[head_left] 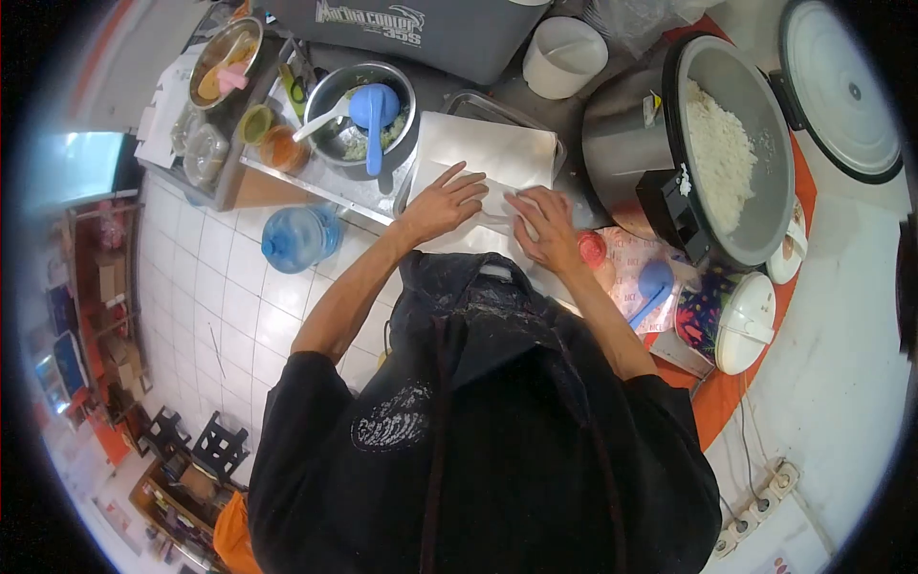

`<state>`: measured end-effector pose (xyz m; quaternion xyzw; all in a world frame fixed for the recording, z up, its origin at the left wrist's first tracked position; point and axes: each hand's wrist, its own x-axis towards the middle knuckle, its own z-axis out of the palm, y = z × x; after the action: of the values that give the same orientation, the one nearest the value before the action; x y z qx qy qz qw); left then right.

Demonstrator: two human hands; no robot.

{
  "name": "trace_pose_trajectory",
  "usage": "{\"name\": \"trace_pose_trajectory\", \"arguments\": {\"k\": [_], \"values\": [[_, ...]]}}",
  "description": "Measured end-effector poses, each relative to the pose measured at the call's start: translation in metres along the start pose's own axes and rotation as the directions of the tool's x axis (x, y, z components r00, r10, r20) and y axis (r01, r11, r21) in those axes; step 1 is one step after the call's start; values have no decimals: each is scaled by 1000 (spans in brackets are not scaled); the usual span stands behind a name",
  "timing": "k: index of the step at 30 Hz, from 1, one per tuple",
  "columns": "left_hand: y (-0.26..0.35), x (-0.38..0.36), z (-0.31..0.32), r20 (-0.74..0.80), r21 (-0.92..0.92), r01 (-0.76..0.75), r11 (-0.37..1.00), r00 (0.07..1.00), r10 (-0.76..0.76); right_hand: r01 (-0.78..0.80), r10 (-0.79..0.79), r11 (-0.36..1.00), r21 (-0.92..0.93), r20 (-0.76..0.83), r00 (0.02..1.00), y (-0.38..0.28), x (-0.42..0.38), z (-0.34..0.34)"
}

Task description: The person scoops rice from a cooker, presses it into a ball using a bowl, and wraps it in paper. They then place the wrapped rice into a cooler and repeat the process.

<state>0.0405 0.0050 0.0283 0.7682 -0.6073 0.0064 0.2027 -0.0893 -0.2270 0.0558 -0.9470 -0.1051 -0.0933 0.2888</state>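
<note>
White sheets of paper [488, 143], apparently a stack, lie on a metal tray [478, 99] in front of my body. My left hand [445, 204] lies on the left part of the paper, its fingers stretched out and slightly apart. At the right side of the paper is my right hand [545, 225], with bent, parted fingers touching the sheet near its lower edge. Neither hand visibly grips anything. Left of the paper stands a metal pot [411, 120] holding a blue ladle [374, 115], a white spoon and some food.
A large open rice cooker [622, 124] full of white rice [719, 158] stands at right. Behind are a white tub [564, 57] and a grey cooler box [411, 38]. A blue scoop [654, 282] and a patterned bucket [703, 311] sit at lower right. A water jug [298, 238] is at left.
</note>
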Motion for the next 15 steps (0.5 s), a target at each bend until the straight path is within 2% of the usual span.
{"name": "trace_pose_trajectory", "arguments": {"k": [1,3,4,6,7,8,10,12,14,15], "values": [[2,-1,1,-12,-16,-2,1000,1000,2,-11,11,1000,-4,-3,1000,-15,7,7],[1,-5,7,5,-42,-1,999,1000,1,-136,143,942,307,-1,990,-43,21,25],[-2,-8,10,19,-57,13,998,1000,-11,-142,151,942,303,-8,988,-43,18,36],[-7,-18,15,37,-74,-6,997,999,9,-257,245,956,141,95,965,-40,5,64],[-9,-20,15,51,-86,-15,996,999,19,-252,244,967,31,153,957,-36,-1,63],[-9,-25,14,56,-87,-18,996,998,23,-256,249,966,34,151,957,-32,-7,62],[-7,-31,13,40,-179,50,983,998,-43,-247,269,961,-127,201,942,-21,-21,58],[-13,-36,13,54,-167,35,985,998,-26,-245,269,959,-141,195,943,-11,-31,58],[-18,-45,15,104,-267,133,954,989,-109,-249,265,963,-105,181,947,-8,-39,60],[-22,-50,17,106,-268,128,955,989,-103,-254,270,961,-106,177,946,-9,-40,61]]}}
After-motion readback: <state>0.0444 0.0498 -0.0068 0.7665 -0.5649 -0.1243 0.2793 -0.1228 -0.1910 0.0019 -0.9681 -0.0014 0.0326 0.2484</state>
